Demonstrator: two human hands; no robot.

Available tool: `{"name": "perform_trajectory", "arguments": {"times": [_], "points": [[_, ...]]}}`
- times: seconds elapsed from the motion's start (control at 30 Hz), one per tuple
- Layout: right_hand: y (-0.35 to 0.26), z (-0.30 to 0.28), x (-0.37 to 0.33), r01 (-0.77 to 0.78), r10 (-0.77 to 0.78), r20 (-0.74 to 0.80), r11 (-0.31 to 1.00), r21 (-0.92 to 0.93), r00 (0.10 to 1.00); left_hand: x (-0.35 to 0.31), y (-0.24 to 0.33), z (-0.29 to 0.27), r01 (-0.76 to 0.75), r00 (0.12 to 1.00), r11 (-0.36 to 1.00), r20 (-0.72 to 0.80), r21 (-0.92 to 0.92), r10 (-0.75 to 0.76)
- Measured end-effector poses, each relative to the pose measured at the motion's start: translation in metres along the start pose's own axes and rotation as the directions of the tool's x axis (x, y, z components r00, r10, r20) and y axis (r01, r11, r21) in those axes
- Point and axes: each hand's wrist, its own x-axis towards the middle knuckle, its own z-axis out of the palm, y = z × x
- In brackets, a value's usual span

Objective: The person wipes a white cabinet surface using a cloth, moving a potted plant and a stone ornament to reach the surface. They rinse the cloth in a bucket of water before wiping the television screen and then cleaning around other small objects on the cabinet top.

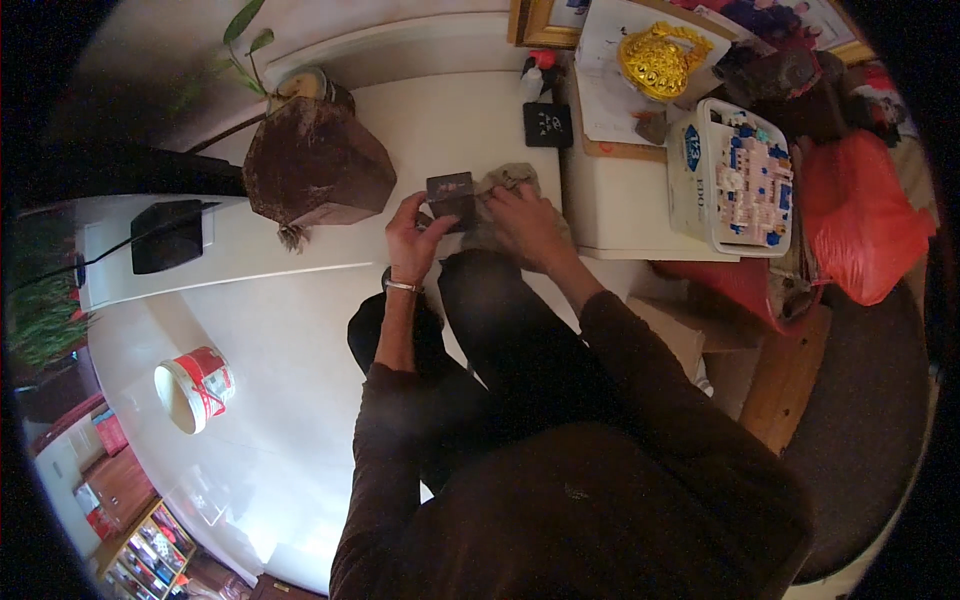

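My left hand [410, 238] is wrapped round a small dark box [449, 187], thumb across its near side. The box is at the front edge of a white cabinet top [420, 120]. Just to its right, my right hand [526, 224] presses on a crumpled grey-brown cloth [513, 176]. Its fingers lie over the cloth, and part of the cloth is hidden under the palm. A flat black square [548, 125] with pale marks lies beyond the cloth.
A brown faceted pot [318, 165] with a plant stands left of my hands. On the right are a white tub [697, 182] of building blocks, a gold ornament [662, 60] and a red plastic bag [860, 220]. A red-and-white bucket [193, 388] sits on the floor.
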Motion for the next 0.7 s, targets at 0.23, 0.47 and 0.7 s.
{"name": "perform_trajectory", "arguments": {"times": [0.23,0.47,0.7], "points": [[0.016,0.008,-0.007,-0.045,0.144,-0.276,0.941,0.335,0.950,0.034,0.031,0.012,0.034,0.999,0.984,0.039,-0.174,-0.028],[0.007,0.006,-0.010,-0.059,0.111,-0.261,0.978,0.199,0.959,0.118,0.025,0.049,-0.116,0.922,0.991,-0.378,-0.068,0.082],[0.015,0.013,-0.014,0.000,0.046,-0.269,0.985,0.171,0.962,0.185,-0.044,0.071,-0.177,0.862,0.984,-0.484,-0.011,0.150]]}}
